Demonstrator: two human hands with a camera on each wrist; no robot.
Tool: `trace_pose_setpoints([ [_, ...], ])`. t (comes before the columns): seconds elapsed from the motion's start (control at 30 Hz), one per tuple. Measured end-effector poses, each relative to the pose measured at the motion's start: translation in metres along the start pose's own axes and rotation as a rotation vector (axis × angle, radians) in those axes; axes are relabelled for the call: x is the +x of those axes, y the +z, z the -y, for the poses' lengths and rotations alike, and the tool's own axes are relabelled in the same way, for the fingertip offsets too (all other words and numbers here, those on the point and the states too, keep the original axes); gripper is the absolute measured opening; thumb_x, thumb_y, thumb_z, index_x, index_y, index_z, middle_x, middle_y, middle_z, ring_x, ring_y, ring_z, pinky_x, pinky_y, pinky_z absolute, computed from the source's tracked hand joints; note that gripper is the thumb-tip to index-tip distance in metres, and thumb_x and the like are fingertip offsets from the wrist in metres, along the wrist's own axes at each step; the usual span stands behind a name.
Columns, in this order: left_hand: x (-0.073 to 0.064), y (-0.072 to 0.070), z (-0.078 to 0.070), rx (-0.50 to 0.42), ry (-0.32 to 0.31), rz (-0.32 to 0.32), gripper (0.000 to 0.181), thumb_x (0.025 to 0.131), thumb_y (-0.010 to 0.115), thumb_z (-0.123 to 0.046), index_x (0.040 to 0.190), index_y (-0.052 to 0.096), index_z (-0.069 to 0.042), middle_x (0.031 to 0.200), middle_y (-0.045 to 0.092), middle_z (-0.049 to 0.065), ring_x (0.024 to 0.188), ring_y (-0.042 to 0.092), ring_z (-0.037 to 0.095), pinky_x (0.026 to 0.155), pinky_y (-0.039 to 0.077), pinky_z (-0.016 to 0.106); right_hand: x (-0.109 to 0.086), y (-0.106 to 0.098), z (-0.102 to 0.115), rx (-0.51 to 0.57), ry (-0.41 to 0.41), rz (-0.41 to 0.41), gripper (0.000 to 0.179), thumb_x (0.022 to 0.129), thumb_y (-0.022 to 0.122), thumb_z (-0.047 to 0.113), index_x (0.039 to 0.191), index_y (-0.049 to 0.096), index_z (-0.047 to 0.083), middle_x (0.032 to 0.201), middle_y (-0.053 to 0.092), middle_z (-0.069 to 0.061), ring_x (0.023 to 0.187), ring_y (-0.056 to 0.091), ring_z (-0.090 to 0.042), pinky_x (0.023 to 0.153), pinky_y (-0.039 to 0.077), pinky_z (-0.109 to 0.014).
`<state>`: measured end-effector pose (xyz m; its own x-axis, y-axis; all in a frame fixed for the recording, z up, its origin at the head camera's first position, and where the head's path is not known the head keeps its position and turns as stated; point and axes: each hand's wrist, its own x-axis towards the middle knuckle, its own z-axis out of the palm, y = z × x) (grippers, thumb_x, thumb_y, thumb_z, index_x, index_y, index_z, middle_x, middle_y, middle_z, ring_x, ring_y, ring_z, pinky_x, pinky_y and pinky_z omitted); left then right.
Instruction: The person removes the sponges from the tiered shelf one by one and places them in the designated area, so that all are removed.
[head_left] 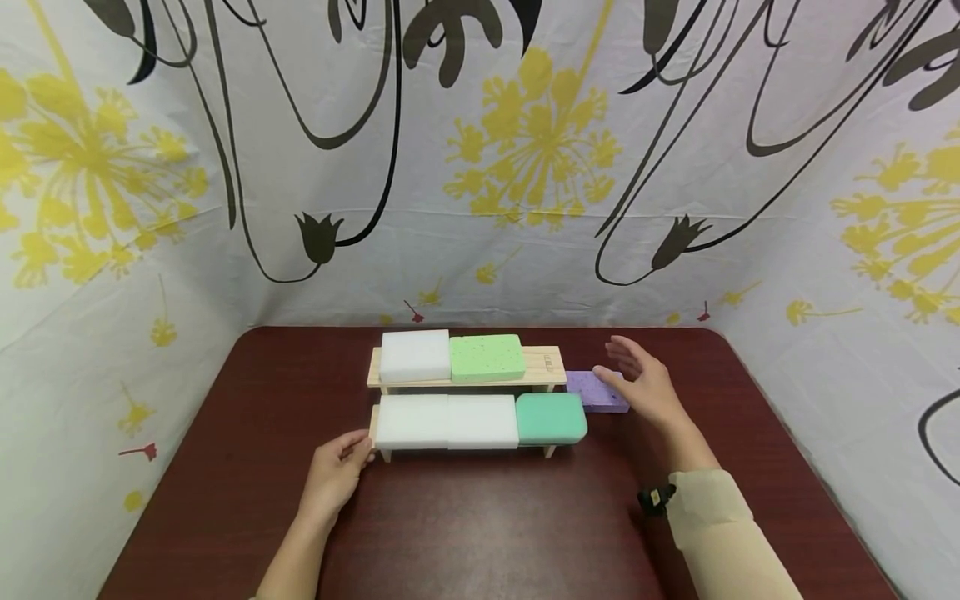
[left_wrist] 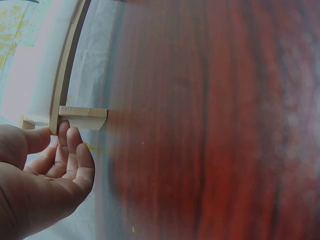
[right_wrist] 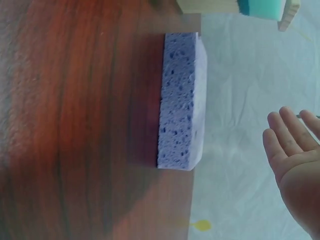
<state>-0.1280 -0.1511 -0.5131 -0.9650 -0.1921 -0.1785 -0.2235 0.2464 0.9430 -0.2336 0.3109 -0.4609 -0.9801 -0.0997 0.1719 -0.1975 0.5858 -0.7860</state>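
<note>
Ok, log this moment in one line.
left hand: pinches left end of front rack | right hand: near purple sponge, no contact | front rack: two white blocks, teal block

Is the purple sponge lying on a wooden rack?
No, the purple sponge lies directly on the table, beside the wooden racks.

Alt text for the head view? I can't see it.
The left hand grips the front wooden rack by its left end; the open right hand is near a purple sponge on the table. That rack and the back rack hold white and green blocks.
</note>
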Motion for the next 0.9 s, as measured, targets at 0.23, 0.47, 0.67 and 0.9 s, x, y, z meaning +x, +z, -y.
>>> trace_pose_setpoints([
  [0.23,0.000,0.000,0.000,-0.005,-0.001,0.003,0.033,0.104,0.057,-0.008,0.131,0.061,0.009,0.113,0.070,0.022,0.099,0.067,0.025,0.079,0.056,0.022,0.003,0.002,0.010,0.030,-0.034,0.016,0.072,0.094,0.076,0.025,0.152,0.040,0.004,0.144,0.052,-0.025,0.133,0.050,-0.041,0.110,0.040,-0.057],
  [0.47,-0.001,0.000,0.001,0.007,-0.008,0.014,0.035,0.105,0.056,-0.011,0.134,0.059,0.008,0.114,0.070,0.020,0.102,0.067,0.026,0.082,0.056,0.022,-0.001,0.003,0.038,0.091,-0.095,0.047,0.068,0.095,0.074,0.012,0.151,0.039,-0.004,0.143,0.050,-0.030,0.133,0.048,-0.046,0.109,0.039,-0.061],
  [0.67,0.000,0.000,0.001,0.013,-0.010,0.027,0.036,0.106,0.054,-0.013,0.136,0.058,0.006,0.116,0.069,0.019,0.105,0.066,0.026,0.085,0.055,0.023,0.000,0.008,0.046,0.091,-0.099,0.061,0.067,0.095,0.074,0.014,0.150,0.041,-0.003,0.143,0.052,-0.027,0.133,0.048,-0.044,0.110,0.037,-0.061],
  [0.9,-0.001,-0.001,0.001,0.013,-0.012,0.028,0.036,0.106,0.054,-0.013,0.136,0.058,0.006,0.116,0.069,0.019,0.105,0.066,0.026,0.085,0.055,0.023,-0.002,0.008,0.060,0.100,-0.098,0.083,0.064,0.094,0.074,0.013,0.147,0.044,-0.006,0.142,0.052,-0.028,0.133,0.048,-0.047,0.110,0.038,-0.061],
])
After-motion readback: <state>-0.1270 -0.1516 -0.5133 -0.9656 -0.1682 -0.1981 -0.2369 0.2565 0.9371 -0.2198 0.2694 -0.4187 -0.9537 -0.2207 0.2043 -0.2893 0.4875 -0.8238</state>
